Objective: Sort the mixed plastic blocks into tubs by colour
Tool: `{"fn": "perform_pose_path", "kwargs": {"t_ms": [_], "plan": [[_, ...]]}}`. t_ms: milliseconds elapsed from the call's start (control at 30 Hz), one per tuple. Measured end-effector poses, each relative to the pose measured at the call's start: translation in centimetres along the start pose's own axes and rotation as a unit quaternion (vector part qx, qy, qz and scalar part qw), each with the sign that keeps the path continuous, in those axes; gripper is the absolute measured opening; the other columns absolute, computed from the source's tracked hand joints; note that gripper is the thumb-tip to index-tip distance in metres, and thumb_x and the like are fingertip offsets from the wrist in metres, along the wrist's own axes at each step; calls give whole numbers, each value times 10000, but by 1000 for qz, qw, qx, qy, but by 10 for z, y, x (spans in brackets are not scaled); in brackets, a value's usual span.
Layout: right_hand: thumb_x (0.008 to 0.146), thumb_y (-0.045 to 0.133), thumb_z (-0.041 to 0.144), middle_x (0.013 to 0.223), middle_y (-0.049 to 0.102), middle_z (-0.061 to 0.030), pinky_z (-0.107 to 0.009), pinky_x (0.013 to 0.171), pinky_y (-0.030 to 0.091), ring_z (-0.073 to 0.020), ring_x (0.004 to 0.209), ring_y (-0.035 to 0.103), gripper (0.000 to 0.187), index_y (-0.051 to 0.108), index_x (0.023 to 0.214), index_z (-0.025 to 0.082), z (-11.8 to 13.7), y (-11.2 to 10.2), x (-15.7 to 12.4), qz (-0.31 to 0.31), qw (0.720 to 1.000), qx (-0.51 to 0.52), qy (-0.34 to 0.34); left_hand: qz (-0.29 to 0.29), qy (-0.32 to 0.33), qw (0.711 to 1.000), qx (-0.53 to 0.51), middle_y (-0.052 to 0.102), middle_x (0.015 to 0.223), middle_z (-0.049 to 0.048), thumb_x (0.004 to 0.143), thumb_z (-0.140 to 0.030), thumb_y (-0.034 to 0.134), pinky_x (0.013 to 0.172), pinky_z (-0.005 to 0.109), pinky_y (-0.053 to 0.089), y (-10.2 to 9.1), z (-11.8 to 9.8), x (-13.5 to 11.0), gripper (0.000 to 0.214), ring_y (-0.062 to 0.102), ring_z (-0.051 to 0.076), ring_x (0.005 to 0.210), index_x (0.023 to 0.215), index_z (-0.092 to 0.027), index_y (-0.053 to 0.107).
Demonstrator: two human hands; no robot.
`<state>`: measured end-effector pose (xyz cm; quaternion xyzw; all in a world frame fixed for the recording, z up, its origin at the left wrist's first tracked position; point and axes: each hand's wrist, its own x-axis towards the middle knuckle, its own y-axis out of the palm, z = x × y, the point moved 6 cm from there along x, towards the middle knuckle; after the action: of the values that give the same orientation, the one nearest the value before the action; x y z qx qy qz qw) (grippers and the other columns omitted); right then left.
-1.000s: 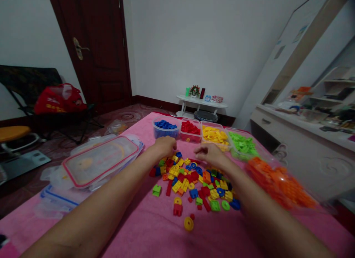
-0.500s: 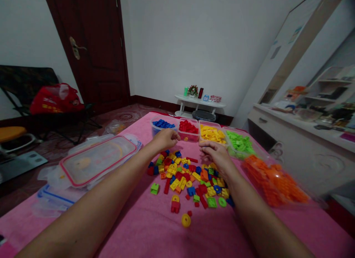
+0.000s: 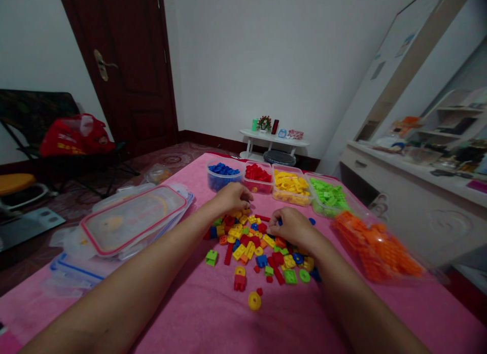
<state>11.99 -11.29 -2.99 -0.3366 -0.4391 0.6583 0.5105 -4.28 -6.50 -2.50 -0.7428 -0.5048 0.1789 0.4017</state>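
A loose pile of coloured building bricks [image 3: 249, 250] is spread over the pink cloth in front of me. My left hand [image 3: 233, 198] reaches down at the pile's far edge, fingers curled together; what they hold, if anything, is hidden. To its right, my right hand [image 3: 291, 225] is closed over the pile's far right part. A bit of a blue brick [image 3: 280, 222] shows between its thumb and fingers. Just beyond both hands stand clear tubs of blue bricks [image 3: 223, 170], red bricks [image 3: 258, 173] and yellow bricks [image 3: 291, 181].
Green bricks [image 3: 329, 193] and orange bricks [image 3: 376, 245] fill further tubs along the right. Stacked plastic lids [image 3: 133, 219] lie on the left of the pink cloth [image 3: 190, 313]. A yellow round piece [image 3: 254, 301] and a red brick [image 3: 239, 282] lie nearest me.
Both hands have lowered toward the pile, the left moving slightly right. The right hand's fingers have closed, with blue showing between them. A blue piece now shows beyond the right hand.
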Motion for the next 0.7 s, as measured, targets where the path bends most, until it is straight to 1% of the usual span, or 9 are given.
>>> {"fn": "perform_pose_path", "kwargs": {"t_ms": [100, 200, 267, 300, 333, 433, 467, 533, 700], "plan": [[631, 651, 298, 585, 581, -2, -210, 486, 329, -102, 531, 488, 150, 583, 612, 165, -2, -9, 2, -51, 971, 232, -11, -7, -83, 971, -224, 683, 829, 55, 699, -197, 580, 568, 204, 448, -7, 8, 2, 288, 612, 129, 694, 971, -140, 656], [690, 578, 398, 642, 570, 2, -188, 415, 279, -86, 497, 446, 232, 545, 725, 171, 2, -10, 0, -60, 853, 518, 7, -14, -166, 890, -425, 656, 832, 54, 753, -277, 489, 500, 181, 422, -12, 16, 0, 281, 603, 109, 645, 960, -148, 627], [714, 536, 419, 748, 603, -14, -183, 395, 264, -86, 506, 456, 261, 544, 819, 180, 11, -2, -1, -30, 793, 608, 8, -14, -179, 868, -462, 653, 849, 64, 789, -362, 421, 469, 176, 399, -16, 21, -1, 328, 590, 102, 616, 919, -145, 630], [714, 540, 409, 778, 613, -18, -183, 395, 271, -87, 510, 464, 266, 552, 855, 184, 15, 3, 0, -21, 796, 605, 2, -17, -174, 882, -437, 655, 855, 66, 799, -409, 403, 454, 176, 384, -18, 24, -1, 365, 581, 102, 603, 905, -147, 634], [708, 556, 386, 780, 621, -17, -186, 406, 293, -90, 518, 477, 260, 567, 871, 184, 19, 7, 0, -20, 822, 570, -8, -23, -165, 910, -380, 659, 853, 64, 795, -446, 412, 449, 179, 372, -22, 26, -1, 385, 574, 105, 597, 887, -150, 642], [693, 580, 259, 750, 657, -26, -228, 563, 417, -128, 639, 567, 166, 650, 822, 182, 29, 17, 4, -56, 943, 324, -55, -33, -137, 987, -72, 677, 792, 51, 701, -428, 571, 507, 202, 385, -31, 25, -5, 292, 591, 143, 660, 776, -165, 673], [691, 570, 219, 771, 676, -36, -252, 643, 435, -151, 714, 596, 154, 677, 798, 189, 32, 20, 4, -67, 971, 222, -63, -32, -136, 989, 38, 682, 772, 53, 662, -398, 616, 540, 214, 396, -32, 22, -8, 247, 603, 165, 698, 734, -170, 679], [698, 548, 181, 847, 705, -46, -292, 727, 431, -194, 829, 620, 199, 713, 800, 223, 34, 23, 4, -74, 995, 50, -55, -21, -152, 968, 200, 688, 765, 70, 606, -371, 667, 588, 241, 413, -33, 15, -14, 214, 620, 213, 761, 690, -176, 686], [731, 556, 231, 937, 708, -61, -291, 684, 418, -223, 877, 631, 226, 726, 878, 256, 38, 24, 0, -43, 991, -126, -33, 26, -196, 940, 278, 694, 806, 101, 512, -333, 741, 580, 247, 430, -28, 7, -23, 244, 634, 252, 779, 696, -180, 693]]}}
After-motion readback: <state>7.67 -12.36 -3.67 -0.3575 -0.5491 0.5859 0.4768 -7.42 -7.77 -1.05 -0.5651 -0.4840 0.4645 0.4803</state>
